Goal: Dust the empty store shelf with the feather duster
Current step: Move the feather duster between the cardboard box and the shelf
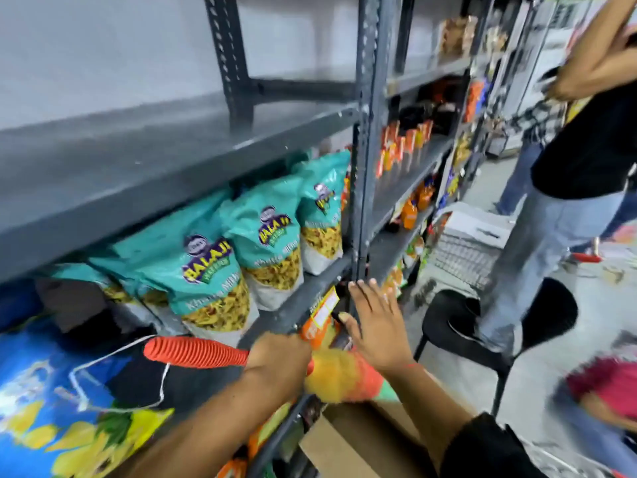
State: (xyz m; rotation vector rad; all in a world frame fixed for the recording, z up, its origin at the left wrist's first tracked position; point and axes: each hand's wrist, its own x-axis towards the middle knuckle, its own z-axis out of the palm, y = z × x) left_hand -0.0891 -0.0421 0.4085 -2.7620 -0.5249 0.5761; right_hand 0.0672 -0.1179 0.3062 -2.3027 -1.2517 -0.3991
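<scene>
A grey metal empty shelf (pixel 144 157) runs across the upper left of the frame, its board bare, carried by a perforated steel upright (pixel 367 139) at centre, with a pale wall behind it. On the board beneath it stand teal snack bags (pixel 213 270) in a row, and at the lower left lies a large blue chip bag (pixel 44 401). Further shelving stocked with orange packets and bottles runs off toward the upper right. At the right of the frame a second person (pixel 565 208) in a black top and light jeans stands beside a black chair (pixel 496 326) on the pale floor, and a brown cardboard box (pixel 358 439) sits at the bottom centre. The feather duster (pixel 196 351) is low in the frame, at the front edge of the lower shelf, well below the bare board: its ribbed orange handle points left with a white loop cord hanging from the end, and its yellow-orange fluffy head pokes out to the right. The left hand (pixel 279 353) has its grip wrapped tight around the handle where it meets the head. The right hand (pixel 375 326) is spread flat, fingers apart, above the fluffy head and just in front of the upright; whether it touches either is unclear
</scene>
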